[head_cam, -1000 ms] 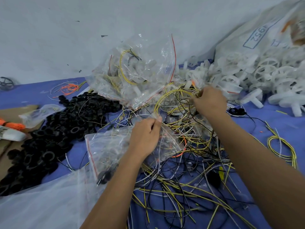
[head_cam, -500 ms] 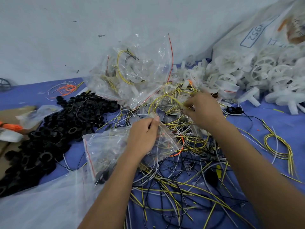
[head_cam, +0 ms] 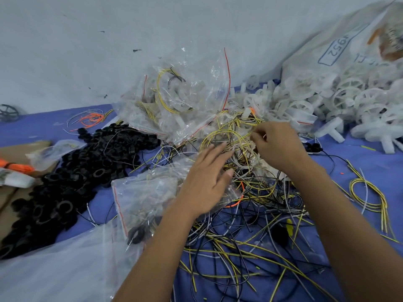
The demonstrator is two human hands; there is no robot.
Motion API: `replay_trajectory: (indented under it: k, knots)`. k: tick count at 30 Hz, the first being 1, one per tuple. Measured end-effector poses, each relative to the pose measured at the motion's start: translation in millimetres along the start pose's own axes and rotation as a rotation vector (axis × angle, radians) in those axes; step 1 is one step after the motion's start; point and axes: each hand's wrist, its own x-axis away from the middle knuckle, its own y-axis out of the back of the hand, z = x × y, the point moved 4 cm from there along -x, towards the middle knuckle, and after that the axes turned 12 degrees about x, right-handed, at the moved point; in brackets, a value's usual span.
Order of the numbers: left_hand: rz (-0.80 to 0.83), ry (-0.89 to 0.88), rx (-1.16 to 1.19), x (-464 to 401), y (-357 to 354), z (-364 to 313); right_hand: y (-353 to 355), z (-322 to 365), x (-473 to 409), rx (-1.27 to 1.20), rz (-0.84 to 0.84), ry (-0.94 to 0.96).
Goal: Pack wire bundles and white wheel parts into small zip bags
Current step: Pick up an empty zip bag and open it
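Head view shows the left hand (head_cam: 205,184) spread flat with straight fingers over a small zip bag (head_cam: 144,199), while the right hand (head_cam: 279,147) pinches a looped yellow wire bundle (head_cam: 226,138). White wheel parts (head_cam: 340,99) lie heaped far right on the blue table (head_cam: 359,162).

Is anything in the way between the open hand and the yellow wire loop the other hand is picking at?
Nothing solid. The left hand hovers open over a zip bag, fingertips already at the yellow wire loop that the right hand pinches. Only loose tangled wires lie around and under the loop and may drag along.
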Motion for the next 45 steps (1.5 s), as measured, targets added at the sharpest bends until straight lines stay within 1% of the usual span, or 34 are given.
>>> replay_trajectory:
  k: [1,2,3,5,9,12,14,17,21,24,28,30,32,34,36,38,40,42,43,44,45]
  knots:
    - [0.022,0.013,-0.013,0.2,-1.9,1.7,-2.9,-3.2,-2.4,0.023,0.017,-0.012]
    - [0.028,0.022,-0.007,0.2,-1.9,2.2,-8.0,-4.8,-4.6,0.045,0.065,0.013]
    - [0.022,0.028,0.011,0.5,-0.6,2.1,-14.8,-5.0,-6.4,0.058,0.12,0.06]
    - [0.003,0.035,0.054,0.9,2.5,1.1,-23.7,-1.4,-8.4,0.042,0.164,0.136]
    - [-0.049,0.067,0.174,1.1,7.5,-4.3,-28.1,2.6,-11.2,-0.022,0.142,0.13]
    - [-0.225,0.148,0.381,0.2,14.4,-9.3,-23.1,7.4,-6.9,-0.165,0.108,0.127]
    - [-0.309,0.216,0.51,-0.8,14.5,-8.5,-18.5,12.0,-2.9,-0.233,0.094,0.147]
    - [-0.35,0.287,0.583,-1.8,12.1,-5.8,-10.8,19.6,1.8,-0.316,0.087,0.176]
    - [-0.389,0.361,0.687,-2.4,9.7,-1.3,-6.7,22.6,5.3,-0.359,0.072,0.174]
    - [-0.412,0.431,0.799,-1.6,8.8,2.0,-10.5,16.5,5.3,-0.32,0.055,0.142]
    - [-0.446,0.527,0.967,0.2,9.6,5.1,-27.4,4.3,4.8,-0.145,0.108,0.062]
    - [-0.464,0.553,1.042,1.3,10.7,5.3,-28.9,-1.6,5.1,-0.174,0.05,-0.003]
    - [-0.481,0.577,1.106,2.6,11.7,6.1,-26.3,-8.5,5.3,-0.23,-0.039,-0.102]
    - [-0.488,0.592,1.166,3.4,12.3,7.2,-22.4,-19.7,5.5,-0.257,-0.119,-0.241]
    - [-0.49,0.592,1.247,3.7,12.6,8.0,-17.3,-32.4,6.0,-0.223,-0.161,-0.376]
    - [-0.504,0.581,1.322,3.9,13.5,8.5,-12.0,-39.2,7.2,-0.193,-0.175,-0.462]
    - [-0.512,0.558,1.386,3.6,14.1,8.4,-4.5,-36.4,8.3,-0.153,-0.225,-0.477]
    - [-0.516,0.532,1.438,2.9,14.3,8.3,5.2,-24.0,9.5,-0.144,-0.323,-0.402]
    - [-0.521,0.521,1.457,2.5,14.4,8.2,7.8,-16.9,10.1,-0.191,-0.335,-0.353]
    - [-0.528,0.512,1.467,2.1,14.8,8.3,7.4,-9.9,9.9,-0.273,-0.29,-0.321]
    - [-0.534,0.505,1.468,1.8,15.1,8.4,4.5,-2.7,9.8,-0.371,-0.19,-0.316]
